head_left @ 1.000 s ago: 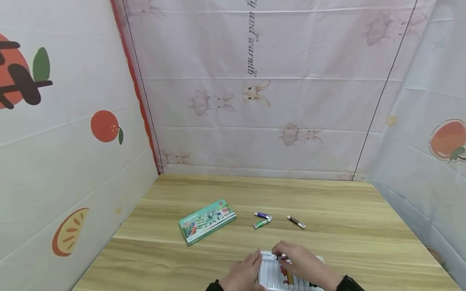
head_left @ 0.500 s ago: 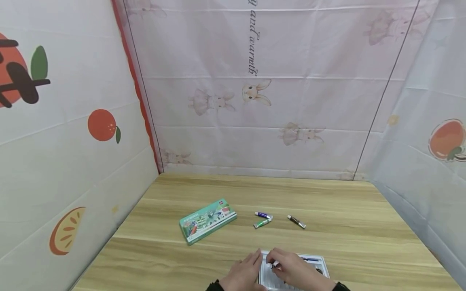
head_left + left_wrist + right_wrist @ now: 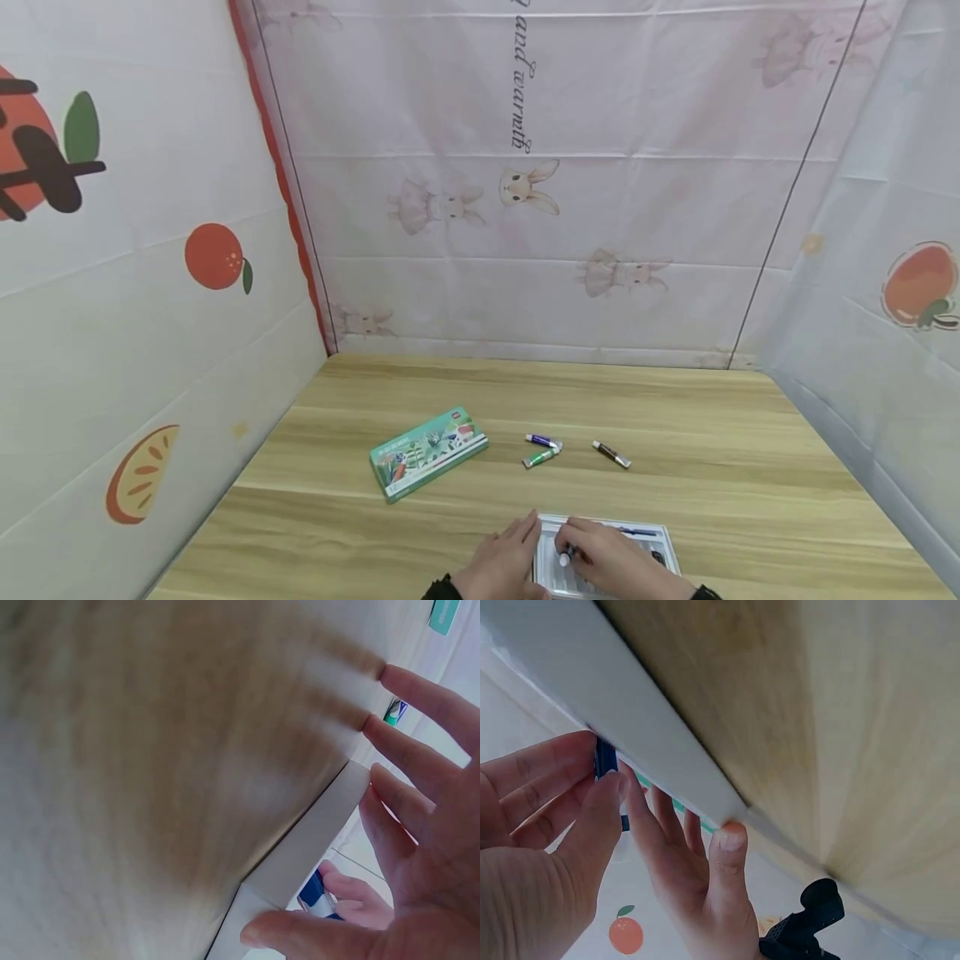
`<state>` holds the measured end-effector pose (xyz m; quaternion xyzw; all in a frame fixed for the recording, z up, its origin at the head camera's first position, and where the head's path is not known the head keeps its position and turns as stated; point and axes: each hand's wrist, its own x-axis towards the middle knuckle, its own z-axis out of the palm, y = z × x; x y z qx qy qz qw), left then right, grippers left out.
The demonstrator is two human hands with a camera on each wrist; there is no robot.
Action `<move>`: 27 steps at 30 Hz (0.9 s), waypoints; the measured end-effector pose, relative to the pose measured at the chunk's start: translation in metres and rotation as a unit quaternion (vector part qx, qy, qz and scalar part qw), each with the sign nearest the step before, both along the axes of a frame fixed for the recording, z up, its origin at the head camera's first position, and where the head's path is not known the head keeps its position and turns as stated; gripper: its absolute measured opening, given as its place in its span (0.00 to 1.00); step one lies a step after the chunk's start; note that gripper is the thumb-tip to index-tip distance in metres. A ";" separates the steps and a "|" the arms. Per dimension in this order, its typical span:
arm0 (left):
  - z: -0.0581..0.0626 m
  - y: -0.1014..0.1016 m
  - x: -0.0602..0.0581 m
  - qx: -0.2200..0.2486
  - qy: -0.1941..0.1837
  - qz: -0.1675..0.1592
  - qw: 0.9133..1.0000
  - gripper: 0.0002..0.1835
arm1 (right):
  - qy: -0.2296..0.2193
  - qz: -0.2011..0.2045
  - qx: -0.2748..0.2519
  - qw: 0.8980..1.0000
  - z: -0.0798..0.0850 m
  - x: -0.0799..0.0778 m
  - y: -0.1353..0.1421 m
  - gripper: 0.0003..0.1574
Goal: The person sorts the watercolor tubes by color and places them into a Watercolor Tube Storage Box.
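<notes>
A white tray [image 3: 549, 546] lies at the front of the table, partly under both hands. My left hand [image 3: 501, 560] rests along its left side with fairly straight fingers; in the left wrist view its thumb touches one corner of the tray's side wall [image 3: 300, 832], and two fingertips meet the far corner. My right hand [image 3: 611, 562] is over the tray and pinches a small dark-blue paint tube [image 3: 605, 757] between thumb and fingers. The tube's white end points down toward the tray in the head view. Much of the tray's contents is hidden beneath the right hand.
Beyond the tray lie a purple paint tube [image 3: 542, 440], a green paint tube [image 3: 542, 457] touching it, and a brown paint tube [image 3: 611, 454]. A green paint box [image 3: 427, 454] sits to the left. A slim dark-blue item [image 3: 637, 532] lies along the tray's far edge.
My right hand has moved from the tray's far edge down over its middle, turning the tube's white end nearer me. The red and ochre tubes in the tray became covered. The left hand has stayed.
</notes>
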<state>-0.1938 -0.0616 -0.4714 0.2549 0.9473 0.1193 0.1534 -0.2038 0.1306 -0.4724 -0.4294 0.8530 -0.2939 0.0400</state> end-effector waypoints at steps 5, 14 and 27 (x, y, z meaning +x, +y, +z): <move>-0.002 0.001 0.000 0.000 -0.002 0.003 1.000 0.44 | 0.007 0.000 -0.005 1.000 -0.004 0.001 0.003 0.16; 0.000 0.000 0.001 0.005 -0.004 0.001 1.000 0.44 | -0.022 -0.021 -0.035 0.999 -0.001 0.003 0.007 0.14; 0.000 0.000 0.001 0.015 0.006 0.000 1.000 0.44 | 0.035 -0.037 -0.071 0.996 0.012 -0.002 0.006 0.16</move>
